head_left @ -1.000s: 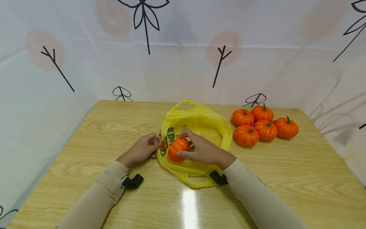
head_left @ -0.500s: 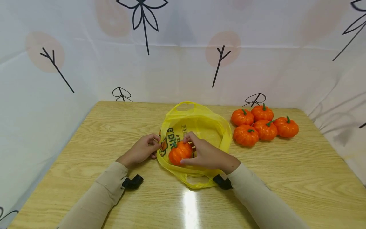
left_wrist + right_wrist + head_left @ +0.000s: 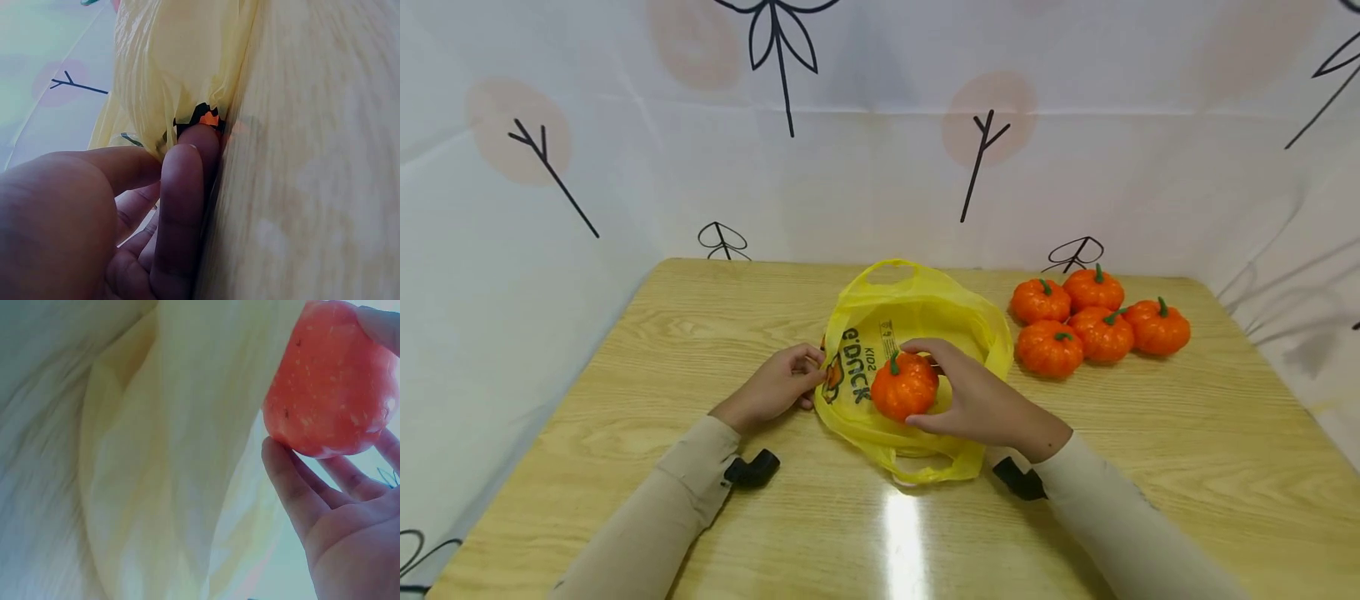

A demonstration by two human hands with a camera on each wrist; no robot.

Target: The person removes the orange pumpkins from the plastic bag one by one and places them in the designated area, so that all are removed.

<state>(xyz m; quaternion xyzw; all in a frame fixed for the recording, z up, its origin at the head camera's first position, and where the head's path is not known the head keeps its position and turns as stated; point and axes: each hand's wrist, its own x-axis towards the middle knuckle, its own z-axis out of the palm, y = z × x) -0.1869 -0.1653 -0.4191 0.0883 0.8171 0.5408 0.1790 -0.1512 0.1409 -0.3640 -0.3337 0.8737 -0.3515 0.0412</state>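
A yellow plastic bag (image 3: 958, 312) lies with its mouth spread wide on the wooden table, black lettering and an orange print showing inside. My left hand (image 3: 778, 387) pinches the bag's left edge between thumb and fingers; the left wrist view has this thin film (image 3: 187, 62) gathered at the fingertips. Over the bag's opening, my right hand (image 3: 973, 396) holds a small orange pumpkin (image 3: 904, 387) with its green stem up. In the right wrist view the fingers and thumb wrap the pumpkin (image 3: 334, 381) from its sides, with a fold of the bag (image 3: 194, 425) partly in front of it.
Several more orange pumpkins (image 3: 1101, 333) sit grouped on the table at the back right, close beside the bag. A white patterned sheet (image 3: 865, 183) hangs behind the table (image 3: 1187, 458). Black wrist mounts (image 3: 752, 469) stick out below both sleeves.
My right hand has lifted the pumpkin and drawn it rightward, turning its stem upward. More of the bag's lettering shows. The left hand stays at the bag's edge.
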